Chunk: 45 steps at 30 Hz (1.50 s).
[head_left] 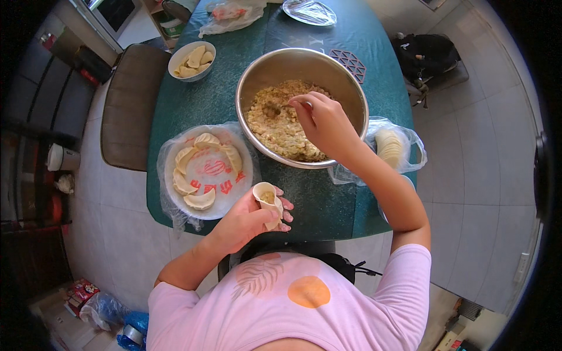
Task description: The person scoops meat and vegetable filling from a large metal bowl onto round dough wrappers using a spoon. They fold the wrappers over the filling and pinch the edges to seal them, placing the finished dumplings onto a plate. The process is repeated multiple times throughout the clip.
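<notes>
My left hand (246, 219) is curled around a partly folded dumpling (267, 202), whose open top shows filling inside. My right hand (321, 120) grips a spoon (285, 106) with its end in the minced filling (281, 133). That filling sits in a large steel bowl (257, 75), over which my right forearm reaches. Left of the bowl, several shaped dumplings (200, 199) lie around the edge of a plate lined with a printed plastic bag (212, 165). To the right, a stack of round dough wrappers (389, 146) rests in a clear plastic bag (417, 153).
A white bowl (172, 63) of pale dough pieces stands at the far left of the green-covered table (310, 199). Farther back are a plastic bag (233, 14), a covered plate (310, 13) and a hexagonal trivet (350, 65). A brown chair (137, 105) stands against the left side.
</notes>
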Each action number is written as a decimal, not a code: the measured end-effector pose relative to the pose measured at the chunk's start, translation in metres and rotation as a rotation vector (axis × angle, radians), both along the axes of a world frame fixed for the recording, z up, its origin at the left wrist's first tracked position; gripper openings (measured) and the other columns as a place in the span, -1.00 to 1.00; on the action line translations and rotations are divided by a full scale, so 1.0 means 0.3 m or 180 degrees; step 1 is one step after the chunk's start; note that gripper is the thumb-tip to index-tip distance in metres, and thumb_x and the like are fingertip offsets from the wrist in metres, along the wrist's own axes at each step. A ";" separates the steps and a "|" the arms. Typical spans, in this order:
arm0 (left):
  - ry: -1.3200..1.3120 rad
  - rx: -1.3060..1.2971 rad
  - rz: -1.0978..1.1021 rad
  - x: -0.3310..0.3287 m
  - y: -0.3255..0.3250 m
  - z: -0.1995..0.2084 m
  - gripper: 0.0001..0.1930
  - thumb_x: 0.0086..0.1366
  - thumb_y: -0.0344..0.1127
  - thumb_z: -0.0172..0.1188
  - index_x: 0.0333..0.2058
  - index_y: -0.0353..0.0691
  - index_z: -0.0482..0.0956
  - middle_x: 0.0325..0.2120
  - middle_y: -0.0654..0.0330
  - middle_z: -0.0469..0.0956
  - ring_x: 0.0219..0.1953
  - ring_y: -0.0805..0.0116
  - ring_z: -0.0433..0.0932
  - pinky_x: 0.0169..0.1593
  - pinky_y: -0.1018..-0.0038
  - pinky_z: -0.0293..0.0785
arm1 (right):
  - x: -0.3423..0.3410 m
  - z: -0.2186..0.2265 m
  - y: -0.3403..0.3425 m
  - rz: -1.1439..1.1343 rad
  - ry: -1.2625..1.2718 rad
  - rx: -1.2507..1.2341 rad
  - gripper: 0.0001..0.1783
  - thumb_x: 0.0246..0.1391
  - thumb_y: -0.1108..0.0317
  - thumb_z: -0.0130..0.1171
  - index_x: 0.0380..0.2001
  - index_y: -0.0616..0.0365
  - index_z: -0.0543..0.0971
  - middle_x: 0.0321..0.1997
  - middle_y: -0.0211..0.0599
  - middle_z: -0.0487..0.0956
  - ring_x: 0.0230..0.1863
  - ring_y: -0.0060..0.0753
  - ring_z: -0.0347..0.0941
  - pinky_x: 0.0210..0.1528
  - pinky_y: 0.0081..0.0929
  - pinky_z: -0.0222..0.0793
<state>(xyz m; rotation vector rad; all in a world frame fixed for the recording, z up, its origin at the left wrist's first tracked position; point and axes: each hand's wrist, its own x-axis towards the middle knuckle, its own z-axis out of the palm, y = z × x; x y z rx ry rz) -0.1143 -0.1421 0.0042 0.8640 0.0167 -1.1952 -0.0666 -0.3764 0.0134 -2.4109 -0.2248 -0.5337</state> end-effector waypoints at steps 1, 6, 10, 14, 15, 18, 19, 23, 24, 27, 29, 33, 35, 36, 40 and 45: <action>-0.0082 -0.0003 -0.0024 0.002 -0.002 0.001 -0.61 0.19 -0.49 0.06 0.00 -0.24 0.23 -0.15 0.06 0.42 -0.15 0.30 0.50 -0.09 0.38 0.51 | -0.011 0.007 0.007 0.0015 0.0043 0.0124 -0.83 0.10 0.41 0.04 -0.36 0.32 0.55 -0.37 0.02 0.53 -0.35 0.05 0.48 -0.27 -0.21 0.41; -0.0483 0.0046 -0.0190 0.006 -0.005 0.005 -0.52 0.19 -0.51 0.07 0.09 -0.30 0.18 -0.11 0.05 0.41 -0.09 0.27 0.50 -0.04 0.39 0.49 | -0.024 0.002 0.013 -0.0257 0.0084 0.0641 -0.83 0.10 0.42 0.08 -0.35 0.34 0.55 -0.38 0.02 0.55 -0.38 -0.04 0.51 -0.30 -0.30 0.42; -0.0597 0.0073 -0.0178 0.011 0.000 0.011 -0.51 0.19 -0.52 0.07 0.11 -0.31 0.18 -0.08 0.02 0.41 -0.10 0.27 0.51 -0.05 0.40 0.50 | -0.028 -0.010 0.011 -0.0362 0.0238 0.1068 -0.80 0.11 0.40 0.08 -0.34 0.36 0.55 -0.45 -0.02 0.57 -0.45 -0.23 0.55 -0.39 -0.42 0.42; -0.0781 0.0087 -0.0116 0.014 0.004 0.012 -0.50 0.19 -0.53 0.07 0.11 -0.30 0.18 -0.08 -0.01 0.42 -0.13 0.26 0.52 -0.08 0.40 0.52 | -0.027 0.006 -0.015 -0.0702 0.0462 0.1301 -0.78 0.14 0.38 0.04 -0.35 0.36 0.55 -0.54 -0.09 0.58 -0.51 -0.40 0.56 -0.44 -0.50 0.42; -0.0812 0.0095 -0.0098 0.014 0.006 0.014 -0.51 0.19 -0.53 0.08 0.11 -0.30 0.19 -0.09 -0.01 0.42 -0.13 0.26 0.52 -0.09 0.40 0.52 | -0.027 0.007 -0.020 -0.0766 0.0485 0.1320 -0.78 0.15 0.38 0.03 -0.35 0.36 0.55 -0.55 -0.10 0.58 -0.52 -0.41 0.55 -0.44 -0.51 0.42; -0.0848 0.0130 -0.0103 0.020 0.008 0.014 -0.51 0.19 -0.53 0.08 0.11 -0.31 0.19 -0.09 -0.01 0.42 -0.13 0.26 0.52 -0.10 0.41 0.52 | -0.031 0.013 -0.037 -0.0853 0.0565 0.1387 -0.78 0.15 0.39 0.02 -0.35 0.35 0.56 -0.55 -0.12 0.58 -0.52 -0.45 0.55 -0.43 -0.54 0.43; -0.0840 0.0138 -0.0104 0.020 0.008 0.015 -0.51 0.19 -0.53 0.08 0.11 -0.31 0.19 -0.09 -0.01 0.42 -0.14 0.26 0.53 -0.09 0.41 0.52 | -0.037 0.015 -0.034 -0.0753 0.0526 0.1398 -0.79 0.15 0.39 0.02 -0.35 0.35 0.56 -0.55 -0.13 0.58 -0.52 -0.44 0.55 -0.43 -0.54 0.43; -0.0800 0.0162 -0.0106 0.021 0.002 0.021 -0.51 0.19 -0.53 0.07 0.11 -0.32 0.20 -0.10 -0.01 0.43 -0.14 0.26 0.53 -0.09 0.40 0.51 | -0.050 -0.009 -0.029 -0.0102 0.0071 0.0991 -0.80 0.16 0.41 0.02 -0.33 0.35 0.55 -0.53 -0.14 0.58 -0.51 -0.45 0.54 -0.43 -0.56 0.43; -0.0787 0.0167 -0.0107 0.022 0.000 0.022 -0.51 0.19 -0.53 0.07 0.11 -0.32 0.20 -0.10 -0.01 0.43 -0.14 0.26 0.53 -0.09 0.40 0.51 | -0.049 -0.018 -0.030 0.0123 -0.0116 0.0775 -0.81 0.17 0.42 0.02 -0.32 0.35 0.55 -0.52 -0.14 0.57 -0.50 -0.46 0.54 -0.43 -0.57 0.42; -0.0799 0.0162 -0.0077 0.023 0.001 0.015 -0.51 0.19 -0.53 0.06 0.10 -0.32 0.20 -0.10 -0.01 0.43 -0.14 0.26 0.53 -0.08 0.40 0.51 | -0.048 -0.017 0.002 0.0183 -0.0088 0.1093 -0.80 0.18 0.42 0.01 -0.30 0.35 0.54 -0.49 -0.16 0.58 -0.50 -0.51 0.54 -0.43 -0.58 0.43; -0.0820 0.0141 -0.0069 0.026 -0.001 0.014 -0.50 0.18 -0.53 0.06 0.11 -0.33 0.19 -0.10 -0.01 0.43 -0.14 0.27 0.53 -0.09 0.41 0.51 | -0.042 -0.040 -0.015 -0.0168 0.0226 0.1598 -0.80 0.18 0.42 0.01 -0.30 0.37 0.54 -0.47 -0.17 0.58 -0.49 -0.53 0.54 -0.42 -0.60 0.44; -0.0960 0.0135 0.0017 0.038 -0.002 0.019 -0.49 0.18 -0.53 0.07 0.12 -0.32 0.18 -0.09 0.00 0.43 -0.15 0.29 0.53 -0.11 0.43 0.51 | -0.012 -0.069 -0.072 -0.0628 0.0564 0.2619 -0.79 0.19 0.42 0.01 -0.30 0.40 0.53 -0.45 -0.20 0.59 -0.47 -0.53 0.55 -0.39 -0.63 0.49; -0.1075 0.0175 0.0134 0.044 -0.003 0.027 -0.49 0.19 -0.53 0.07 0.12 -0.32 0.19 -0.08 0.00 0.43 -0.15 0.29 0.53 -0.13 0.45 0.51 | -0.010 -0.051 -0.095 -0.0776 0.0736 0.3156 -0.77 0.19 0.41 0.00 -0.29 0.41 0.52 -0.44 -0.17 0.58 -0.46 -0.47 0.56 -0.36 -0.63 0.52; -0.1131 0.0194 0.0189 0.048 -0.004 0.031 -0.49 0.19 -0.53 0.07 0.13 -0.32 0.19 -0.07 0.00 0.43 -0.16 0.30 0.53 -0.14 0.45 0.51 | -0.012 -0.049 -0.109 -0.0805 0.0766 0.3382 -0.77 0.19 0.40 0.00 -0.28 0.41 0.51 -0.43 -0.16 0.58 -0.46 -0.46 0.56 -0.36 -0.62 0.53; -0.1378 0.0193 0.0352 0.070 -0.015 0.033 -0.50 0.21 -0.52 0.07 0.13 -0.36 0.20 -0.06 0.02 0.43 -0.17 0.32 0.53 -0.15 0.47 0.51 | -0.057 0.038 -0.143 -0.0899 0.0764 0.3847 -0.73 0.20 0.36 0.01 -0.22 0.42 0.50 -0.39 -0.10 0.58 -0.40 -0.44 0.55 -0.32 -0.63 0.52; -0.1516 0.0113 0.0525 0.097 -0.045 0.032 -0.51 0.23 -0.51 0.06 0.13 -0.39 0.19 -0.07 0.03 0.43 -0.18 0.35 0.52 -0.15 0.49 0.51 | -0.177 0.181 -0.168 -0.0313 0.0688 0.4100 -0.71 0.22 0.34 -0.01 -0.18 0.41 0.49 -0.33 -0.06 0.58 -0.35 -0.45 0.54 -0.27 -0.63 0.49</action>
